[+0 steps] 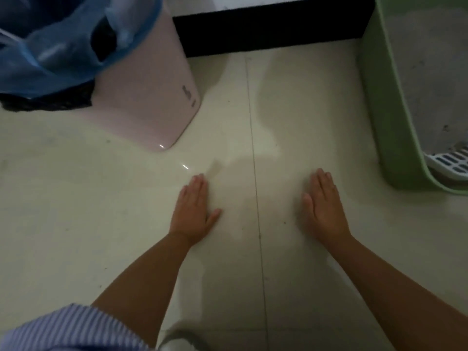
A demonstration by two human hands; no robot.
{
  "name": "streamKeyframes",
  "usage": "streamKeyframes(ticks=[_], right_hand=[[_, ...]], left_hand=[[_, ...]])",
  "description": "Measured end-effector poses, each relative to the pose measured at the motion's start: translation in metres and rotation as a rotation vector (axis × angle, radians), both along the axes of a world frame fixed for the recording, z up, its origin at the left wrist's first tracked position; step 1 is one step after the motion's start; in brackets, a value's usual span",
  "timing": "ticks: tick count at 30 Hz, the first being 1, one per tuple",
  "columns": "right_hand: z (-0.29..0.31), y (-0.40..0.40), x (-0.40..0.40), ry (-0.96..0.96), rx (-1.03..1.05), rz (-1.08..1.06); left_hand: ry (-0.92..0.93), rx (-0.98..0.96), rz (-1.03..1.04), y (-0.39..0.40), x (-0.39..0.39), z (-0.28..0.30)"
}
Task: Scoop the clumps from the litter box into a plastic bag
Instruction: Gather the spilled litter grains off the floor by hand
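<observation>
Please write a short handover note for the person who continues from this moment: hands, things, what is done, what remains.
Left hand and right hand: both open, flat, holding nothing, out over the floor.
Green litter box at right, litter inside; white scoop at its near corner.
Blue bag lines the pink bin at left.
Done: nothing visible.
Left: take the scoop, lift clumps, drop them in the bag.

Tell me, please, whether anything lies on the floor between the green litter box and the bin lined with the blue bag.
Nothing visible does. Between the litter box and the blue bag in the pink bin lies bare tiled floor. Both hands, left hand and right hand, are flat and empty.
</observation>
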State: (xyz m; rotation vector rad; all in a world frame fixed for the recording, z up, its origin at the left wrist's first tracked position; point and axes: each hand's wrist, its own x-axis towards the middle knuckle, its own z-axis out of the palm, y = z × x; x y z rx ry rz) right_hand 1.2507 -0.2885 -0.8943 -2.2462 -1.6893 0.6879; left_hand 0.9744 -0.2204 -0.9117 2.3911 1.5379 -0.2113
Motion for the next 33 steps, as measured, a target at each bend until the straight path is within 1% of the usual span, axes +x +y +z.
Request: streamKeyframes(ticks=[2,5,10,14,16,18,20,22,23,25,27,28,30,32,33], right_hand=[[0.006,0.003,0.011,0.018,-0.03,-0.057],[0.011,-0.002,0.031,0.021,-0.015,-0.135],[0.018,-0.019,0.055,0.055,0.027,-0.248],[0.023,-0.035,0.07,0.072,0.052,-0.311],[0.022,-0.042,0.078,0.079,0.062,-0.332],[0.019,-0.049,0.083,0.112,0.003,-0.369],[0.015,-0.051,0.083,0.083,-0.06,-0.285],[0.011,-0.046,0.081,0.051,-0.063,-0.165],[0.005,-0.041,0.083,0.013,-0.057,-0.12],[-0.001,-0.027,0.087,-0.062,-0.026,-0.111],[-0.002,-0.015,0.088,-0.048,-0.063,-0.129],[-0.003,-0.014,0.087,-0.041,-0.095,-0.106],[-0.001,-0.014,0.077,-0.051,-0.13,0.002],[-0.001,-0.02,0.061,-0.071,-0.13,0.186],[0.001,-0.02,0.055,-0.05,-0.134,0.257]], left_hand=[[-0.042,-0.001,-0.082,-0.012,0.032,-0.001],[-0.103,-0.022,-0.181,-0.04,0.09,-0.002],[-0.158,-0.066,-0.205,-0.07,0.175,0.005],[-0.183,-0.042,-0.249,-0.065,0.209,0.01],[-0.228,0.008,-0.27,-0.06,0.216,0.01],[-0.267,0.088,-0.24,-0.053,0.214,0.009],[-0.284,0.177,-0.209,-0.048,0.202,0.006],[-0.265,0.228,-0.206,-0.045,0.182,0.001],[-0.246,0.223,-0.203,-0.045,0.172,-0.002],[-0.192,0.162,-0.182,-0.045,0.154,-0.006],[-0.133,0.073,-0.164,-0.045,0.144,-0.006],[-0.127,0.046,-0.167,-0.045,0.142,-0.006],[-0.154,0.05,-0.166,-0.041,0.143,-0.004],[-0.188,0.091,-0.125,-0.03,0.146,-0.002],[-0.199,0.121,-0.095,-0.02,0.147,0.0]])
